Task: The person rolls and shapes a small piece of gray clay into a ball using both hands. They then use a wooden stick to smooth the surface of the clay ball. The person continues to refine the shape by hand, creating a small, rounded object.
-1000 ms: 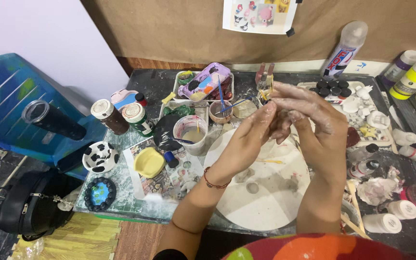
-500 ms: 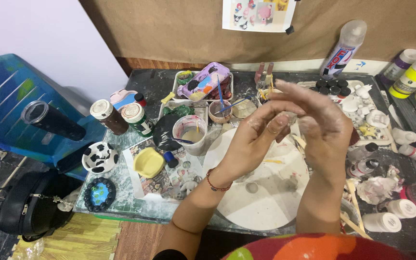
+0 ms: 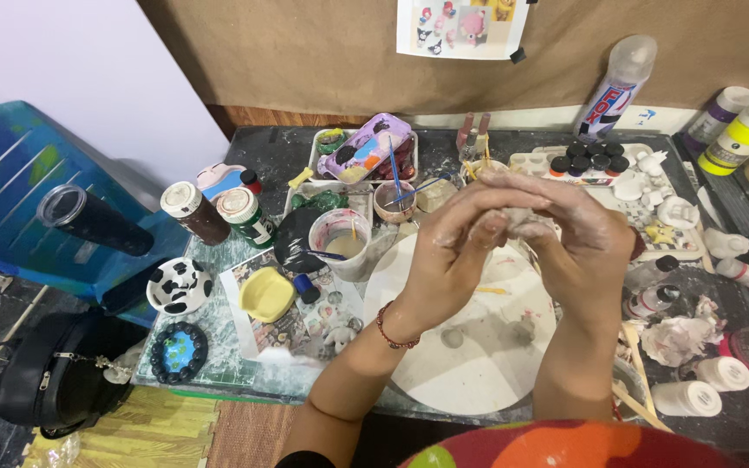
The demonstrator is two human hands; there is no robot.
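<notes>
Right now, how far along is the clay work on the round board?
Done: small pale clay bits already lie on the round white board. In hand: left hand and right hand press together over the board around a pale lump, mostly hidden. Left: the lump isn't on the board yet, and its shape can't be judged.

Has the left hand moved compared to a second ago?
Yes. The left hand has closed against the right hand, fingertips now meeting over the round white board instead of spread apart.

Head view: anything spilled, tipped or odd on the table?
A dark tumbler lies on its side on the blue chair left of the table. Both hands, left hand and right hand, look smeared with white.
</notes>
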